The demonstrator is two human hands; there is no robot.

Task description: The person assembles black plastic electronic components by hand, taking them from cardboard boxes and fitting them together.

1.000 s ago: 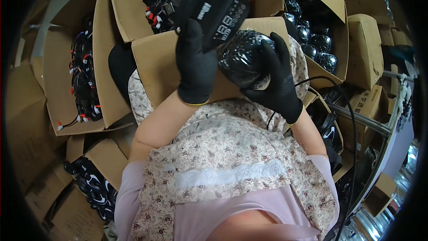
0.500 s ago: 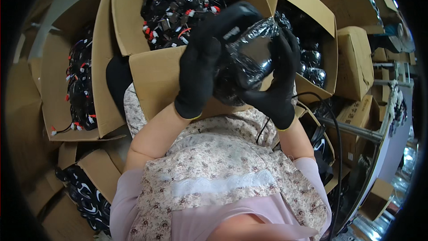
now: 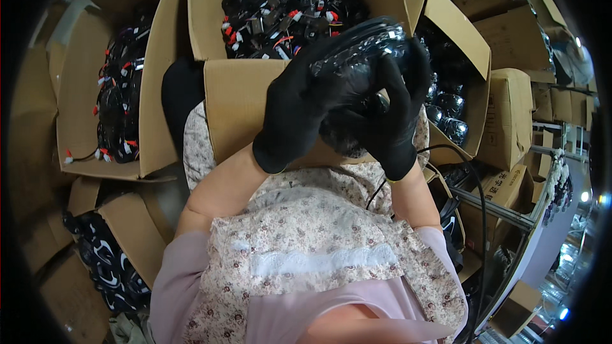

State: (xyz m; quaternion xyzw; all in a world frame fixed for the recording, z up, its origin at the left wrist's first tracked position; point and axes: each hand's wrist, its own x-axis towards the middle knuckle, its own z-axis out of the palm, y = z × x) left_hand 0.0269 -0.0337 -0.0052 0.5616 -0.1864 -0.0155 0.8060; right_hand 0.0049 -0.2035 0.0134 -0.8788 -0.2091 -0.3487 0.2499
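Head view, directed downward over a person in a floral apron (image 3: 306,220) with a white lace band (image 3: 325,260): both black-gloved hands were raised together in front of the body, around a plastic-wrapped black item (image 3: 357,54). The left hand (image 3: 293,118) was closed about the item's left side and underside, its fingertips hidden by the load. The right hand (image 3: 395,111) gripped the right side, its fingers bent over the crinkled clear film. From where I stood, the item lay tilted between the palms, above the near edge of the central carton (image 3: 205,13), whose cardboard flap (image 3: 242,105) faced the apron. This carton held a heap of black cables (image 3: 280,16) with red and white connectors. To the left stood a second open carton (image 3: 162,76), with similar connector leads (image 3: 118,102) inside; to the right, a third open carton (image 3: 456,25) contained shiny film-wrapped black pieces (image 3: 452,105). At lower left, black parts with white curved marks (image 3: 108,255) lay beside a raised carton flap (image 3: 134,232). A black cord (image 3: 482,216) curved down past the right forearm, crossing a metal rail (image 3: 494,208), with a closed carton (image 3: 507,114) standing farther back
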